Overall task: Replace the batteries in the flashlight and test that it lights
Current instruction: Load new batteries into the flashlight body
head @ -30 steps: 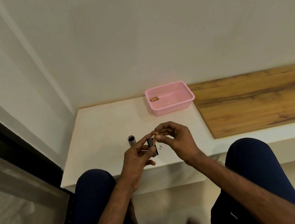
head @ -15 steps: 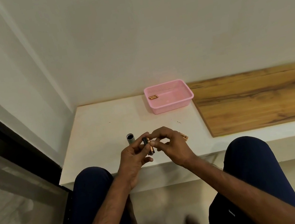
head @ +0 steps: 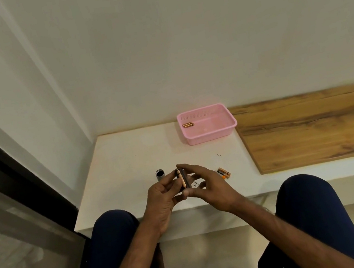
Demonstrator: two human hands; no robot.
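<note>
Both hands meet over the near edge of the white table (head: 125,166). My left hand (head: 162,197) grips a dark battery holder (head: 183,178) with a copper-coloured battery seated along it. My right hand (head: 206,187) pinches the same holder from the right, index finger over its top end, thumb at its lower end. The grey flashlight body (head: 160,175) stands open-end up on the table just left of my hands. Loose batteries (head: 223,173) lie on the table to the right of my right hand.
A pink plastic basket (head: 211,132) at the back of the table holds batteries (head: 188,125) in its left corner. A wooden board (head: 317,128) covers the surface to the right. A dark window frame runs down the left side. My knees sit under the table edge.
My hands dropped slightly and closed around the battery holder. The battery my right hand was bringing in now lies along the holder. Loose batteries have come into view to the right of my right hand.
</note>
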